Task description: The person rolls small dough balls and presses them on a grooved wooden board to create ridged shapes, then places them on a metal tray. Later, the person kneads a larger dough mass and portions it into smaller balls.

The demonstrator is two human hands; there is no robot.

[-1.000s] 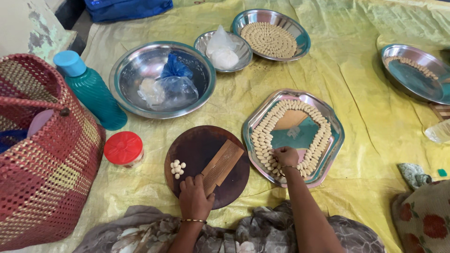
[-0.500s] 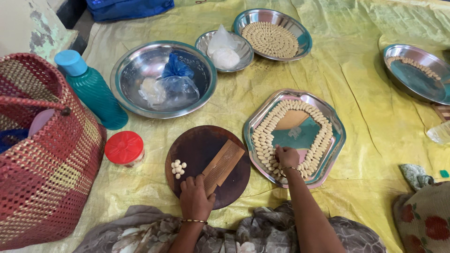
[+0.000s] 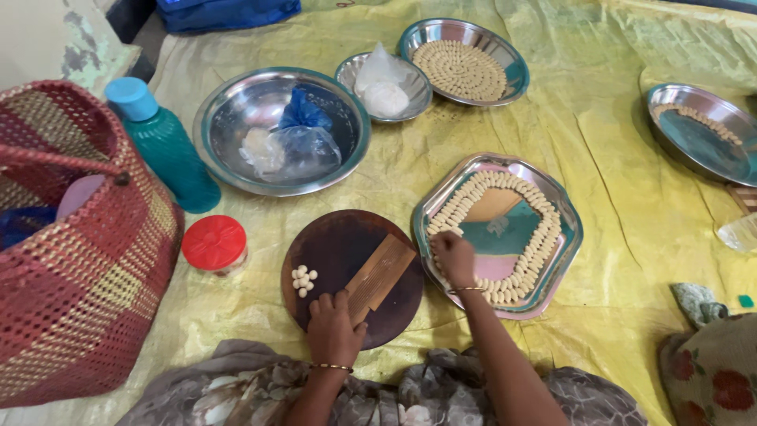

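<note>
Down at centre frame, the left hand [image 3: 334, 330] presses flat, fingers loose, on a dark round board [image 3: 335, 248] bearing a ridged wooden comb [image 3: 381, 276] and small pale dough balls [image 3: 303, 279]; the right hand [image 3: 454, 259] pinches a shaped piece at the steel tray [image 3: 568, 211].

Left hand [image 3: 335, 331]: bare, no glove, no sleeve visible; thin gold-coloured bangle at wrist. Right hand [image 3: 455, 259]: bare; forearm uncovered as far as frame shows; thin metal bangle at wrist, similar gold tone. Rings: cannot tell. Garment over lap at bottom edge: grey-brown fabric, pale floral print, loose folds.
</note>
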